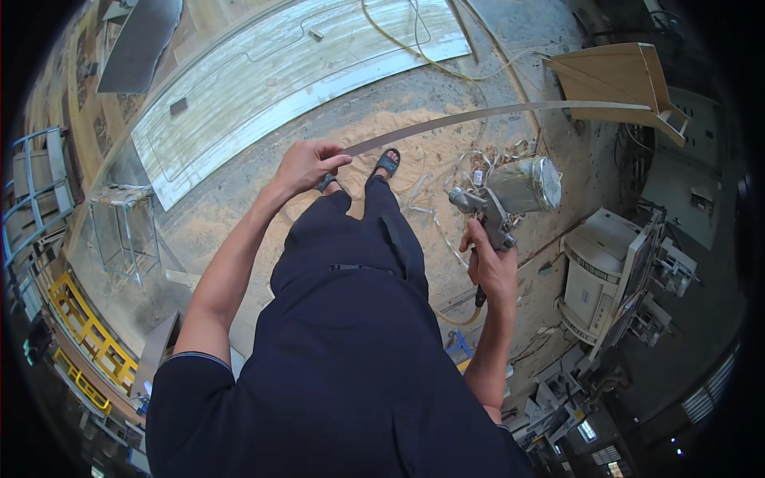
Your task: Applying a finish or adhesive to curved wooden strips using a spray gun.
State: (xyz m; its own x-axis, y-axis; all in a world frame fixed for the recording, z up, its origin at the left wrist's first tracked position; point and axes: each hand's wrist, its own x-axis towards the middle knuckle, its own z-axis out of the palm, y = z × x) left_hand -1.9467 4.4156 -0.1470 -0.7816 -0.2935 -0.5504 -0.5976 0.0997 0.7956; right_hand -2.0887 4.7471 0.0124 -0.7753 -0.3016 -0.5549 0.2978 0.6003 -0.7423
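Note:
My left hand [307, 167] pinches the near end of a long, thin greyish strip [478, 113] between thumb and fingers. The strip arches away to the right, and its far end lies over the edge of a cardboard box [613, 76]. In my right hand [492, 267] is a metal spray gun [492, 219], gripped by its handle, with a hose [462, 320] hanging below. Beside the gun shows a stained metal can [522, 185]; I cannot tell whether it is joined to the gun or stands behind it.
Sawdust [414, 179] and curled scraps of strip cover the floor around my feet. Ahead lies a large pale board [303, 76], with a yellow hose across it. A small metal-framed stool [123, 195] stands left. A beige machine [602, 275] is at right.

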